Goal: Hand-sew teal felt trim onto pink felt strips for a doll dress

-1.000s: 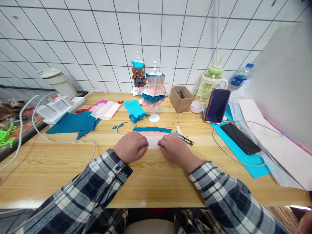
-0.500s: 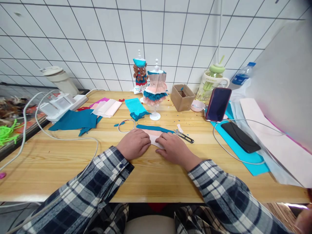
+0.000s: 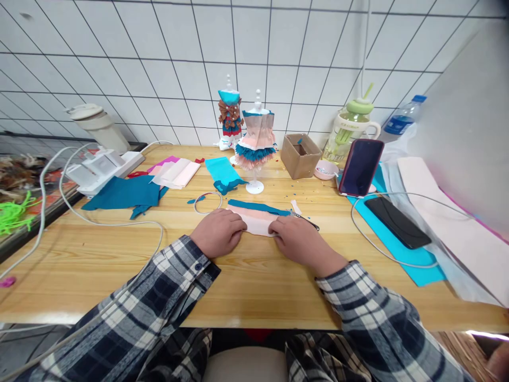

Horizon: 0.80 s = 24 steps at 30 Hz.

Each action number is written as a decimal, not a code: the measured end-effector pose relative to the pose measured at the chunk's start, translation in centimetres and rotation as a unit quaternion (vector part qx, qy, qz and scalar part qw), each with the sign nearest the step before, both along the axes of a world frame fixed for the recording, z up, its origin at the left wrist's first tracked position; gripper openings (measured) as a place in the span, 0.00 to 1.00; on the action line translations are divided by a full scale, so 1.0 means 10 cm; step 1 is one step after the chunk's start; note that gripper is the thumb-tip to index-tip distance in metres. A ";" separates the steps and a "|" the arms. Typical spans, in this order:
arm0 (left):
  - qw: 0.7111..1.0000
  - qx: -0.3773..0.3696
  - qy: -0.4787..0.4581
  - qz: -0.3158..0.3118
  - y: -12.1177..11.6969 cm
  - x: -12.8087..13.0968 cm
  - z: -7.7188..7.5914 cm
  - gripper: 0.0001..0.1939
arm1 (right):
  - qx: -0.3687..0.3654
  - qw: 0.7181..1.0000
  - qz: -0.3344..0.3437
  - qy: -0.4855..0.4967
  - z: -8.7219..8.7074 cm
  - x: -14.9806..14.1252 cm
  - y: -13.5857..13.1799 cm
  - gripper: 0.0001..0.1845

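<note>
A pale pink strip of crepe paper (image 3: 260, 224) lies on the table between my hands. My left hand (image 3: 218, 233), fingers curled, holds its left end down. At the right end, my right hand (image 3: 304, 241) has the strip's edge between thumb and fingers. The thumbs are partly hidden. Just beyond the strip is a narrow teal paper strip (image 3: 258, 207). Thread snips (image 3: 312, 221) show in part behind my right hand. Farther back stands a small white dress form (image 3: 257, 139) in a pink and teal ruffled paper dress.
A second dressed form (image 3: 229, 119) stands behind, beside a cardboard box (image 3: 301, 156). Teal paper (image 3: 123, 193) and a white ring (image 3: 208, 202) lie left. A phone (image 3: 361, 168) leans upright at right; another phone (image 3: 397, 222) lies flat. A white cable (image 3: 162, 239) crosses the left side.
My right hand has slid right along the pink strip, uncovering more of it and covering more of the snips. My left hand stays at the left end. The view has shifted slightly.
</note>
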<state>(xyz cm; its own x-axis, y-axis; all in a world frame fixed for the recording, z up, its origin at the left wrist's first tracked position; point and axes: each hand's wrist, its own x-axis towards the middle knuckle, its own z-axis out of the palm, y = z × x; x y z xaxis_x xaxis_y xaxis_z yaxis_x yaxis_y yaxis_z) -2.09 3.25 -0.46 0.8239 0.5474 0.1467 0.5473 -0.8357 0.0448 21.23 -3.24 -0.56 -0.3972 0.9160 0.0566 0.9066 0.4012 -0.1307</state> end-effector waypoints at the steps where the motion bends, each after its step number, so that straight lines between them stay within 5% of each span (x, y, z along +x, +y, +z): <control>1: 1.000 -0.003 -0.001 -0.001 0.01 -0.01 -0.01 0.11 | -0.008 1.000 -0.008 0.003 0.00 0.03 0.00 0.12; 11: 0.992 -0.088 -0.076 0.047 0.16 -0.18 -0.10 0.11 | -0.096 0.989 -0.064 0.087 0.02 0.18 0.06 0.08; 24: 0.977 -0.137 -0.114 0.120 0.17 -0.19 -0.13 0.13 | -0.112 0.972 -0.166 0.124 -0.04 0.10 0.13 0.10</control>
<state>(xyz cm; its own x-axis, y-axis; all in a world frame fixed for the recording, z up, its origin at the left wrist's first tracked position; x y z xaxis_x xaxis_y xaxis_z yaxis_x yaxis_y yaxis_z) -4.01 4.98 -1.77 0.6297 0.7656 0.1317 0.6761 -0.6237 0.3923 22.25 -1.93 -0.95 -0.0766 0.9917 -0.1030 0.9109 0.0276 -0.4116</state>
